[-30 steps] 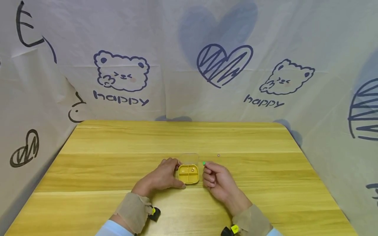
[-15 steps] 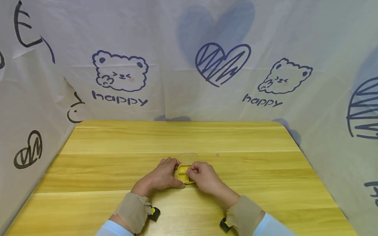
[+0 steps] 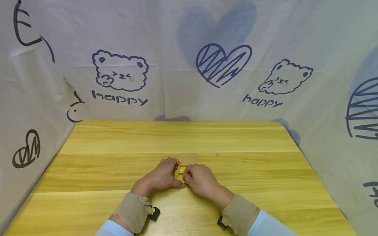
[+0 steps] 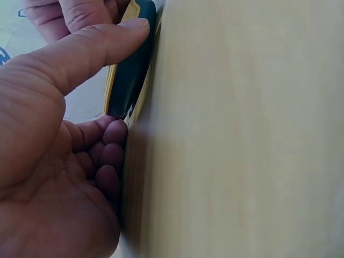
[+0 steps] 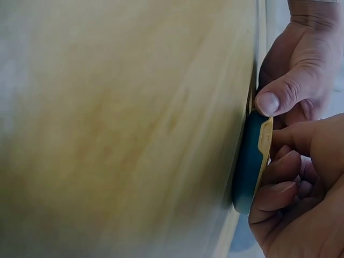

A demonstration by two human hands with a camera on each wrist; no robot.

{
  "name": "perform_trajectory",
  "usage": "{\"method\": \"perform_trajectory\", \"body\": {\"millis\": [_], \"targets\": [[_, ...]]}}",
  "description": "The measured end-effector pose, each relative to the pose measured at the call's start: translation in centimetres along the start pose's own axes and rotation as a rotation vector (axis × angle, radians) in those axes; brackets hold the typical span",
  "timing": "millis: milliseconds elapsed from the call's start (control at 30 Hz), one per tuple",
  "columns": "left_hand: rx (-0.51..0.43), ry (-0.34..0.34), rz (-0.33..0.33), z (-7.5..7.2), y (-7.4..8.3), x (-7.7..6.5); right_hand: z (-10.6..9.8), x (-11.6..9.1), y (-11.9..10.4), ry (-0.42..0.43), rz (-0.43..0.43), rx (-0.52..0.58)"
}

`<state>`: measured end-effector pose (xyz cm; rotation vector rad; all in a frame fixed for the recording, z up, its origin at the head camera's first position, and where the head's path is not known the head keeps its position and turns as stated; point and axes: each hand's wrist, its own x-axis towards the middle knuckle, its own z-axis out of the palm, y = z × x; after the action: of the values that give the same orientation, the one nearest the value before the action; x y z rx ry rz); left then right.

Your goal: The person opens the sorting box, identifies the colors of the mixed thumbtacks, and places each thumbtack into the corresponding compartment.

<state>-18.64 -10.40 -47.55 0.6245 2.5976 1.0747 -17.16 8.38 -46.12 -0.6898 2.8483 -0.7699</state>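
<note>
A small yellow pill box [image 3: 178,171] with compartments lies on the table, its clear lid [image 3: 188,158] standing open at the far side. My left hand [image 3: 160,177] holds the box from the left, thumb at the near edge and fingers behind. Both wrist views show the box's dark teal outer side [image 5: 249,161], and the left thumb [image 4: 121,45] pressing against it. My right hand [image 3: 203,180] is over the right half, fingertips down at the front left compartment, pinching a small green piece that barely shows. A tiny pale piece sits in the back left compartment.
A tiny pinkish piece [image 3: 217,154] lies on the wooden table [image 3: 251,177], right of the lid. White cloth [image 3: 174,82] with bear and heart drawings hangs behind and along both sides of the table.
My right hand has come leftward from beside the box with the green piece, reaching over the box and down to the front left compartment. My left hand stays in place.
</note>
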Motion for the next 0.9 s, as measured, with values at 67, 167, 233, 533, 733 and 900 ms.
{"method": "perform_trajectory", "body": {"millis": [67, 167, 233, 533, 733, 900], "targets": [[0.001, -0.001, -0.002, -0.04, 0.00, 0.01, -0.03, 0.04, -0.06, 0.005, -0.003, -0.008], [-0.004, -0.002, -0.003, -0.08, 0.03, 0.01, 0.01, 0.09, -0.08, 0.012, -0.005, -0.020], [-0.008, -0.004, -0.005, -0.07, 0.02, 0.01, 0.09, 0.11, -0.08, 0.016, -0.012, -0.034], [-0.007, -0.001, -0.001, 0.03, 0.01, 0.04, 0.41, 0.00, -0.13, 0.047, -0.064, -0.125], [-0.011, 0.000, -0.004, 0.05, 0.06, -0.01, 0.46, -0.05, -0.21, 0.056, -0.073, -0.138], [-0.008, 0.004, 0.009, 0.07, 0.02, -0.03, 0.47, -0.07, -0.25, 0.062, -0.077, -0.147]]}}
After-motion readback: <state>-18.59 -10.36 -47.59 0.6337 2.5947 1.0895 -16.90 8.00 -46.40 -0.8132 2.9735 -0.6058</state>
